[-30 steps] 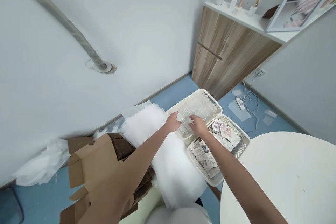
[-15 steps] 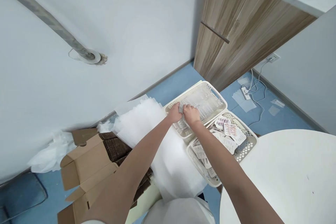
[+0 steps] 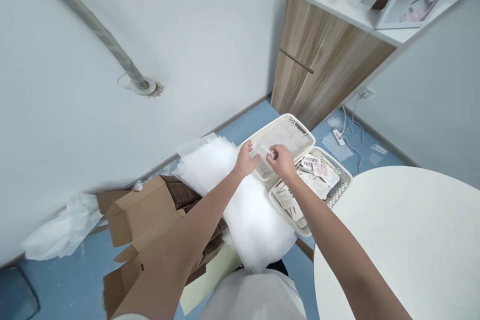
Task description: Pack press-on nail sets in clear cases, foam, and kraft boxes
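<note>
My right hand (image 3: 282,162) pinches a small clear plastic piece (image 3: 267,150), too blurred to name more exactly, above a white perforated basket (image 3: 310,136). My left hand (image 3: 245,161) is at the basket's near-left side, its thumb and fingers apart and nothing seen between them. Inside this basket lie more clear plastic pieces (image 3: 287,136). A second white basket (image 3: 347,178) adjoins it on the right, filled with printed cards (image 3: 318,185), some bearing rows of pink and purple nail-shaped pieces (image 3: 320,169). My right forearm covers part of that basket.
White translucent bags or sheets (image 3: 243,215) are heaped before me. Flattened cardboard boxes (image 3: 150,215) lie to the left. On the right stands a round white table (image 3: 405,240). Behind are a wooden cabinet (image 3: 318,55) and a power strip (image 3: 338,137) with cables.
My hands have come up from the plastic pieces in the basket and moved apart. The left hand has opened; the right now lifts a clear piece. The view has tilted up and shifted right.
</note>
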The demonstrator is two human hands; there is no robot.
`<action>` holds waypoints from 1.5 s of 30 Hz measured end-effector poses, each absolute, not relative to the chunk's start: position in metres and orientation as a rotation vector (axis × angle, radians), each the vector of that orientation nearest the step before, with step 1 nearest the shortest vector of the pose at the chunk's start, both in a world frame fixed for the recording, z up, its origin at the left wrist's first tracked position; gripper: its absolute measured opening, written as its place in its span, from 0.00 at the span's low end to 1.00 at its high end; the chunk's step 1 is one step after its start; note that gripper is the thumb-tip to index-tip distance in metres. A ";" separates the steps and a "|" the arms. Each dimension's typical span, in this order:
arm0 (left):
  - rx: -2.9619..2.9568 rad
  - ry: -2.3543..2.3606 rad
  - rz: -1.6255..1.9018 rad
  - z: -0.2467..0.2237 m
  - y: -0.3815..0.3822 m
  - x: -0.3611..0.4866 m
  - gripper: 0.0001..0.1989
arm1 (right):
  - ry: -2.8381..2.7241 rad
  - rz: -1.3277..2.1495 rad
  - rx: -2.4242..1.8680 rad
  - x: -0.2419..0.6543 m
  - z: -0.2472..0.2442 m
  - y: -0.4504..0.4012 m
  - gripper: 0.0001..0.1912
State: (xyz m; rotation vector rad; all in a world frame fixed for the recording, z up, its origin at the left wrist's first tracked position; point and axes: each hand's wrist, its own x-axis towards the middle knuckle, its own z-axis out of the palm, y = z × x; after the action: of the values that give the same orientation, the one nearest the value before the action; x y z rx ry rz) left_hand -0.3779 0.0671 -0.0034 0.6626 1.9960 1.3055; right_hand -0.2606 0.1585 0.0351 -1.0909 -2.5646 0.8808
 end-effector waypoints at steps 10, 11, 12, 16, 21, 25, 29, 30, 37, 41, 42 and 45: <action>0.719 1.458 1.406 0.081 -0.036 -0.309 0.15 | -2.131 1.248 -1.033 -0.162 0.124 0.069 0.18; 0.725 1.422 1.396 0.089 -0.048 -0.301 0.16 | -2.100 1.276 -1.036 -0.151 0.131 0.056 0.19; 0.732 1.395 1.383 0.097 -0.061 -0.292 0.16 | -2.071 1.308 -1.035 -0.139 0.138 0.042 0.20; 0.768 1.326 1.309 0.120 -0.105 -0.263 0.17 | -2.010 1.417 -1.005 -0.093 0.162 -0.010 0.21; 0.865 1.244 1.215 0.136 -0.130 -0.228 0.16 | -1.886 1.532 -1.062 -0.039 0.179 -0.056 0.23; 0.962 1.198 1.124 0.143 -0.128 -0.193 0.16 | -1.728 1.513 -1.154 0.002 0.177 -0.078 0.24; 1.115 1.158 0.950 0.144 -0.115 -0.150 0.15 | -1.557 1.428 -1.279 0.050 0.168 -0.094 0.23; 1.149 1.143 0.916 0.144 -0.110 -0.137 0.15 | -1.519 1.418 -1.302 0.063 0.166 -0.097 0.22; 1.255 1.013 0.815 0.141 -0.076 -0.033 0.15 | -1.270 1.373 -1.377 0.164 0.155 -0.114 0.20; 1.288 0.994 0.758 0.136 -0.059 0.020 0.16 | -1.208 1.422 -1.381 0.215 0.142 -0.115 0.20; 1.281 1.008 0.765 0.134 -0.056 0.031 0.17 | -1.196 1.431 -1.383 0.226 0.139 -0.114 0.19; 1.233 1.050 0.808 0.124 -0.047 0.061 0.19 | -1.175 1.460 -1.389 0.254 0.129 -0.108 0.20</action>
State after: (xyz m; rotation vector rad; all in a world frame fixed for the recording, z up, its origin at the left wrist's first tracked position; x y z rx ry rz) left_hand 0.0608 -0.0466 0.1244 1.2334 1.0500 0.8080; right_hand 0.2536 -0.1083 0.1290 -1.3888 -1.1754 1.4605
